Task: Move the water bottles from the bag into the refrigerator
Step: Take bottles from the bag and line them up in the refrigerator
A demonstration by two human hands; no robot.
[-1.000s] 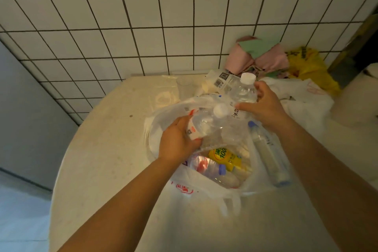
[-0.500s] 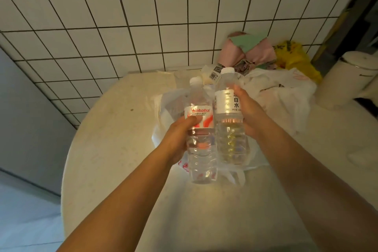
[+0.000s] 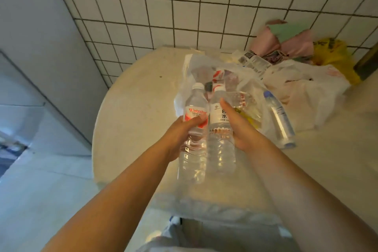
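The left hand [image 3: 180,135] curled its grip round a clear ribbed plastic bottle with a red-and-white label [image 3: 194,129]. The right hand [image 3: 237,127] closed round a second clear bottle with a white label [image 3: 219,129]. Both bottles stood side by side, touching, caps up, held above the rounded pale stone counter [image 3: 133,108] in front of the crinkled translucent plastic bag [image 3: 245,84]. Another slim clear bottle with a blue cap [image 3: 279,118] lay on the counter beside the bag.
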